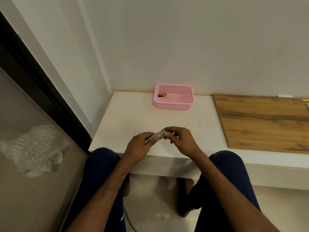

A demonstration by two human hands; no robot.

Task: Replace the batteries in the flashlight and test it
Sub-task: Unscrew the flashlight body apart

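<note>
A small silver flashlight [156, 136] is held level above the near part of the white table [133, 118]. My left hand [138, 146] grips its body from the left. My right hand [179, 139] pinches its right end with the fingertips, and that end is hidden under the fingers. Two black and orange batteries [162, 94] lie side by side in the far left corner of a pink plastic basket [173, 105] at the back of the table.
A wooden board [264, 121] lies on the table to the right. White walls close the back and left. My knees in dark trousers sit under the table's front edge. Crumpled plastic wrap [33, 148] lies on the floor at left.
</note>
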